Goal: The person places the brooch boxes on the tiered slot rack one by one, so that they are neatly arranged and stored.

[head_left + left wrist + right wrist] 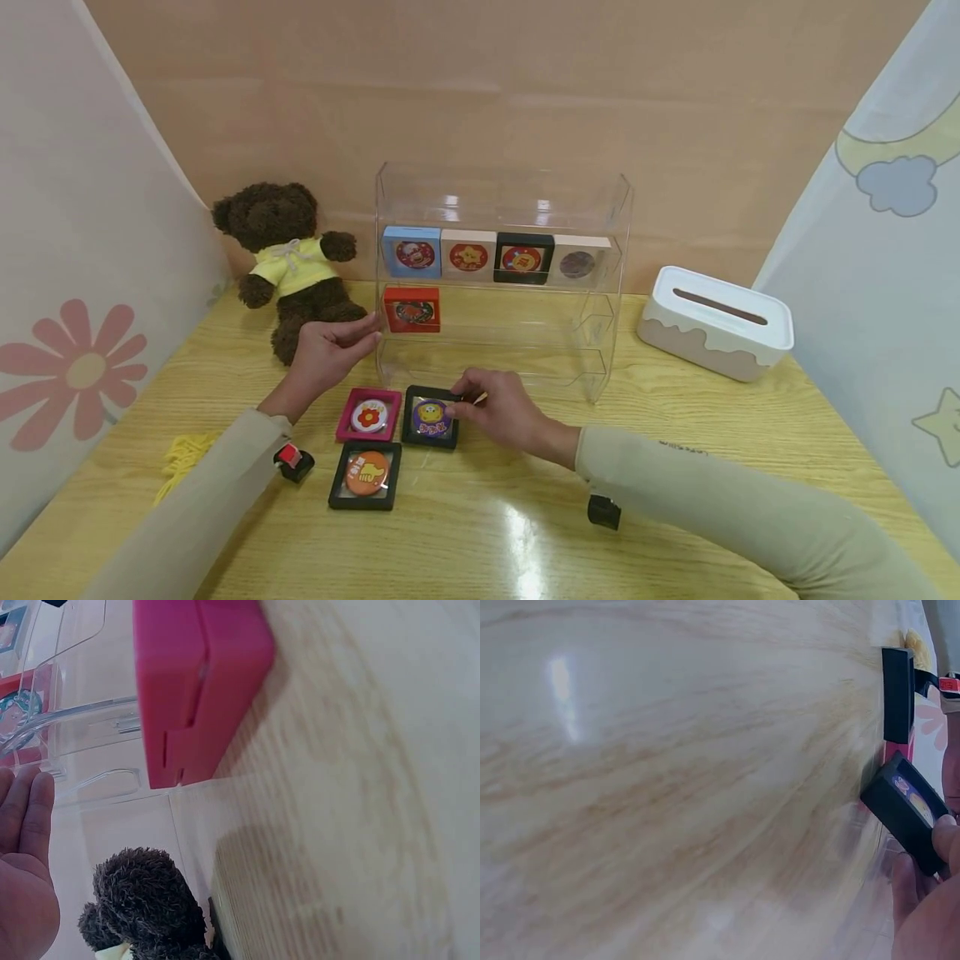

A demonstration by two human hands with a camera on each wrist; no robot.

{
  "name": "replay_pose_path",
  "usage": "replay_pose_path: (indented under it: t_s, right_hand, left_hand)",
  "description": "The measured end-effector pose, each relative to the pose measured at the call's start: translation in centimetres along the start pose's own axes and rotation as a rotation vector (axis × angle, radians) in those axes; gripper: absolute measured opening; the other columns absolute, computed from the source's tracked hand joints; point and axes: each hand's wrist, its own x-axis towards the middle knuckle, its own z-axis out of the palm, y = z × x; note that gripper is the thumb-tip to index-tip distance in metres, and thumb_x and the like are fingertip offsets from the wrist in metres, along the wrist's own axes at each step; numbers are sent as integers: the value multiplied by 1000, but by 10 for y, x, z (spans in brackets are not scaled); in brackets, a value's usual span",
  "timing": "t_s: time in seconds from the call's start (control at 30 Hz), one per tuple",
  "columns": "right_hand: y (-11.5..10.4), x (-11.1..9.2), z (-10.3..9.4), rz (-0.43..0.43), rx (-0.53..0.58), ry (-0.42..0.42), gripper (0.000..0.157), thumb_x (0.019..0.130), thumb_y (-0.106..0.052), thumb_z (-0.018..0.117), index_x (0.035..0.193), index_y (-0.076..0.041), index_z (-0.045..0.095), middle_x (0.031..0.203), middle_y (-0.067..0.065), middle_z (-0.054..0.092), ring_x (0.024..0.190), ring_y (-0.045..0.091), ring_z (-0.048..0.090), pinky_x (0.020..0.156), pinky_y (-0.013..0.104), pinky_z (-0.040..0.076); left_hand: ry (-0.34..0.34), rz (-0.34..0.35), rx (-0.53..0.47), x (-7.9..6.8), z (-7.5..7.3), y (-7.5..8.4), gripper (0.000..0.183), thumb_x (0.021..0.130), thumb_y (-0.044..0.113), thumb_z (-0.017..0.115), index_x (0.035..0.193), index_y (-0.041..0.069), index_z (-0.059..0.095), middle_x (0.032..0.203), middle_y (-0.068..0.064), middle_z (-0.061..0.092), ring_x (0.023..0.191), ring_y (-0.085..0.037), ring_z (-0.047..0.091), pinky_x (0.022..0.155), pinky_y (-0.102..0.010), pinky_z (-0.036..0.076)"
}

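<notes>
By the clear rack (510,315), the right hand (504,411) is pinching the purple-badge frame (430,418), ideally pressing only its rim; the unclenched left hand (324,360) is flanking the clear rack.

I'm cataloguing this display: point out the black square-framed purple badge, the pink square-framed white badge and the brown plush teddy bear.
Black square-framed purple badge (430,417): head view, printed face.
Pink square-framed white badge (369,417): head view, red flower.
Brown plush teddy bear (306,273): head view, yellow shirt.
</notes>
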Motion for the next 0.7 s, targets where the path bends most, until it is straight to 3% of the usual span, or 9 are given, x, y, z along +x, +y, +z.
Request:
replay_pose_path:
  t_s: [0.27, 0.7]
  right_hand:
    - [-2, 1, -9, -28, -1, 11, 9, 81, -8, 77, 80, -7, 68, 77, -1, 68, 74, 11, 67, 63, 21, 53]
    - [-2, 5, -23, -62, 6, 48, 6, 86, -7, 72, 80, -5, 69, 80, 3, 69, 72, 11, 67, 63, 20, 54]
  left_hand:
    - [-4, 0, -18, 0, 0, -3, 28, 88, -5, 64, 115, -12, 61, 108, -22, 62, 92, -1, 62, 72, -19, 52]
    - [-15, -8, -27, 0, -1, -4, 29, 89, -4, 64, 116, -12, 60, 109, -23, 62, 92, 0, 62, 73, -19, 52]
